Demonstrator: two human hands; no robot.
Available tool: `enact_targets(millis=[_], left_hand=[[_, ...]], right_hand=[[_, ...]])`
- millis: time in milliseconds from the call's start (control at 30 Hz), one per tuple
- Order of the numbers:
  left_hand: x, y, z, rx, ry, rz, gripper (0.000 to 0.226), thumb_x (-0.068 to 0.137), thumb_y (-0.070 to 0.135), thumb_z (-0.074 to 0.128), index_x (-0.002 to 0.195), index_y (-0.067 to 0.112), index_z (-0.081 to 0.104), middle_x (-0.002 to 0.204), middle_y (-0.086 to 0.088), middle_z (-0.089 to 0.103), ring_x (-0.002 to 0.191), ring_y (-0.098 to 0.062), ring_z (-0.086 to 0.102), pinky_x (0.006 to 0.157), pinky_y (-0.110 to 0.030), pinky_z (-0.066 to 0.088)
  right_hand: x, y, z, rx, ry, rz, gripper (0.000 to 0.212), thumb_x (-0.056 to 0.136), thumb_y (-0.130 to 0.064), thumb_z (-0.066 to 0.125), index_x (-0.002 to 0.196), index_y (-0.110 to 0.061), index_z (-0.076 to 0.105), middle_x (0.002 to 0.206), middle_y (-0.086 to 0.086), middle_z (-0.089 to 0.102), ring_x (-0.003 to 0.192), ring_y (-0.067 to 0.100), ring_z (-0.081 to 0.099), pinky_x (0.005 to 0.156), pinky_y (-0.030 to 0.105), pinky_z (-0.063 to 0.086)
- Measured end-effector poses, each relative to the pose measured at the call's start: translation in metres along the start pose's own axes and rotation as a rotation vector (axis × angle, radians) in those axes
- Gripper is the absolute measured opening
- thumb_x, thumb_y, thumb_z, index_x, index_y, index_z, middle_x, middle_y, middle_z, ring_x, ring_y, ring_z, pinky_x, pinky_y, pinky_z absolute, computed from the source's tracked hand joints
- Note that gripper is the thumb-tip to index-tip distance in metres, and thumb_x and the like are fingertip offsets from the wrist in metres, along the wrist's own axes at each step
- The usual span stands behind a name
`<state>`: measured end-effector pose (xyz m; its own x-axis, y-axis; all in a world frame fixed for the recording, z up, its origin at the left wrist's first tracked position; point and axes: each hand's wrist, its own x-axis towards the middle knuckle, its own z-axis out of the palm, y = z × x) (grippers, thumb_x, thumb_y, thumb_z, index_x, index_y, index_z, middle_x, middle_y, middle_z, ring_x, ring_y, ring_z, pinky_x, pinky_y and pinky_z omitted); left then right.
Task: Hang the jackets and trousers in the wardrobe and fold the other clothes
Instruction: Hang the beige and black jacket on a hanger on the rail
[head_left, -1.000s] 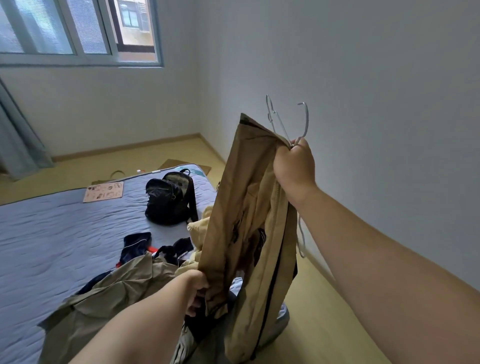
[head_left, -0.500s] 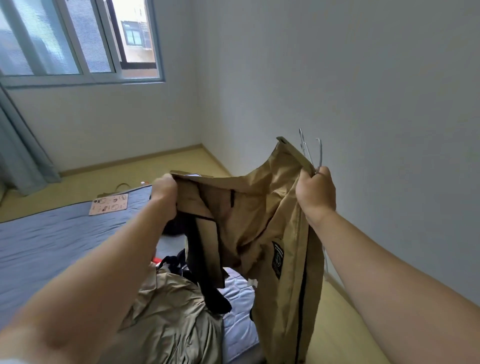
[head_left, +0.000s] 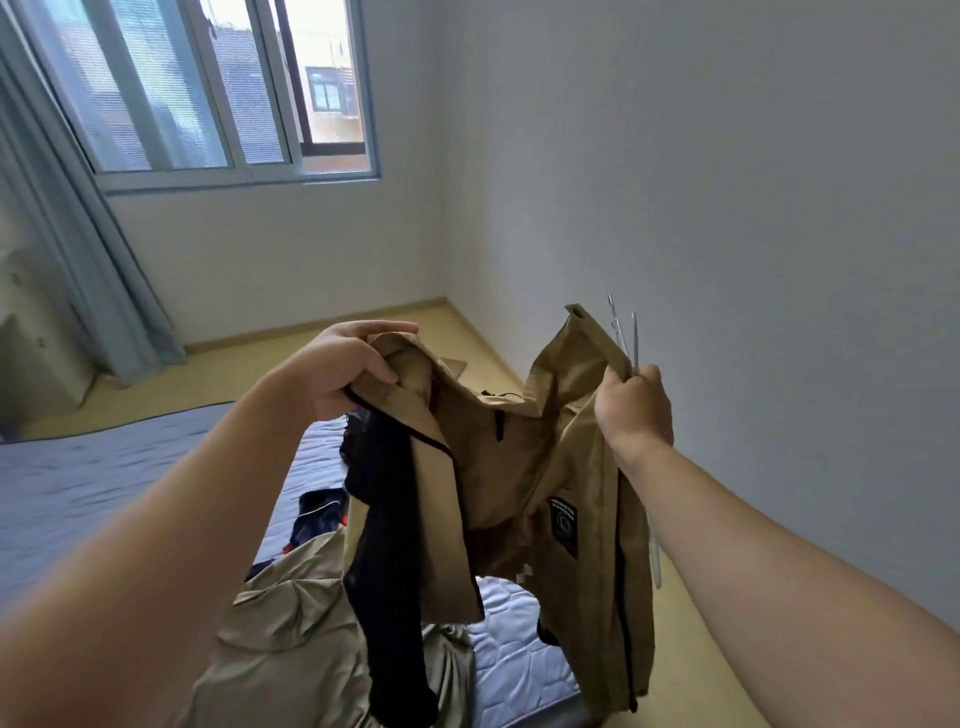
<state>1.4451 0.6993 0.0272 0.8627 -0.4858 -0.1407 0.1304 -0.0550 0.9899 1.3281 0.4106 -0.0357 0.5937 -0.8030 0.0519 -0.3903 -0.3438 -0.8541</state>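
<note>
at centre frame the tan jacket is held spread sideways, one edge clutched by the left hand, the other gripped together with the wire hangers by the right hand.

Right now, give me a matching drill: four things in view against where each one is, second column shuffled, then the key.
Things:
1. tan jacket
2. wire hangers
3. khaki garment
4. curtain

Places:
A. hangs left of the window
B. lies crumpled on the mattress
C. held up between the left hand and the right hand
D. stick up from the right hand's grip, beside the jacket's edge

Pairs: 1-C, 2-D, 3-B, 4-A
</note>
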Motion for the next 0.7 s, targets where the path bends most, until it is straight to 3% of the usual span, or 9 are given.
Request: enact_targets(millis=[167, 267, 367, 467, 533, 600, 700], left_hand=[[-0.011, -0.023, -0.016, -0.153, -0.024, -0.015, 0.058, 0.066, -0.023, 0.053, 0.121, -0.006, 0.061, 0.108, -0.025, 0.063, 0.094, -0.037, 0.064, 0.077, -0.039, 0.056], [-0.011, -0.043, -0.018, -0.308, 0.123, -0.058, 0.034, 0.08, -0.024, 0.051, 0.109, -0.009, 0.061, 0.092, -0.023, 0.068, 0.078, -0.032, 0.071, 0.067, -0.034, 0.059], [-0.008, -0.072, -0.019, -0.388, 0.301, -0.132, 0.016, 0.097, -0.012, 0.05, 0.102, -0.005, 0.063, 0.076, -0.014, 0.075, 0.07, -0.025, 0.075, 0.057, -0.029, 0.059], [-0.003, -0.097, -0.029, -0.416, 0.387, -0.16, 0.013, 0.103, 0.001, 0.05, 0.109, 0.003, 0.062, 0.081, -0.011, 0.074, 0.079, -0.026, 0.07, 0.06, -0.034, 0.06], [0.002, -0.112, -0.04, -0.165, 0.53, -0.189, 0.012, 0.102, 0.007, 0.054, 0.101, 0.015, 0.063, 0.095, -0.009, 0.07, 0.088, -0.028, 0.065, 0.065, -0.036, 0.058], [0.005, -0.124, -0.054, 0.325, 0.634, -0.132, 0.023, 0.101, 0.005, 0.051, 0.094, 0.025, 0.061, 0.101, -0.001, 0.066, 0.093, -0.027, 0.06, 0.072, -0.035, 0.056], [0.005, -0.13, -0.071, 0.736, 0.602, -0.058, 0.044, 0.093, 0.001, 0.045, 0.125, 0.025, 0.061, 0.12, -0.009, 0.065, 0.093, -0.026, 0.051, 0.072, -0.033, 0.046]], right_hand=[[-0.001, -0.007, 0.021, -0.009, -0.066, 0.019, 0.034, 0.099, -0.043, 0.038, 0.115, -0.016, 0.051, 0.109, 0.009, 0.066, 0.1, 0.035, 0.063, 0.091, 0.053, 0.053], [-0.003, -0.012, 0.035, 0.008, -0.115, 0.021, 0.034, 0.095, -0.04, 0.038, 0.115, -0.017, 0.051, 0.112, 0.009, 0.066, 0.102, 0.035, 0.063, 0.092, 0.052, 0.052], [-0.005, -0.016, 0.05, 0.011, -0.154, 0.002, 0.034, 0.092, -0.037, 0.039, 0.117, -0.018, 0.051, 0.116, 0.009, 0.065, 0.105, 0.034, 0.062, 0.093, 0.05, 0.051], [-0.003, -0.018, 0.065, -0.001, -0.155, -0.011, 0.034, 0.094, -0.036, 0.04, 0.12, -0.017, 0.052, 0.12, 0.008, 0.065, 0.108, 0.034, 0.059, 0.084, 0.039, 0.04], [-0.001, -0.017, 0.072, -0.011, -0.145, -0.009, 0.037, 0.095, -0.035, 0.041, 0.124, -0.016, 0.053, 0.124, 0.009, 0.064, 0.112, 0.034, 0.058, 0.082, 0.035, 0.031], [0.002, -0.015, 0.077, -0.021, -0.152, 0.0, 0.041, 0.096, -0.036, 0.041, 0.129, -0.015, 0.052, 0.129, 0.009, 0.063, 0.118, 0.035, 0.057, 0.084, 0.035, 0.033], [0.007, -0.01, 0.084, -0.039, -0.177, 0.032, 0.041, 0.095, -0.036, 0.041, 0.128, -0.013, 0.052, 0.127, 0.012, 0.063, 0.115, 0.036, 0.058, 0.094, 0.041, 0.046]])
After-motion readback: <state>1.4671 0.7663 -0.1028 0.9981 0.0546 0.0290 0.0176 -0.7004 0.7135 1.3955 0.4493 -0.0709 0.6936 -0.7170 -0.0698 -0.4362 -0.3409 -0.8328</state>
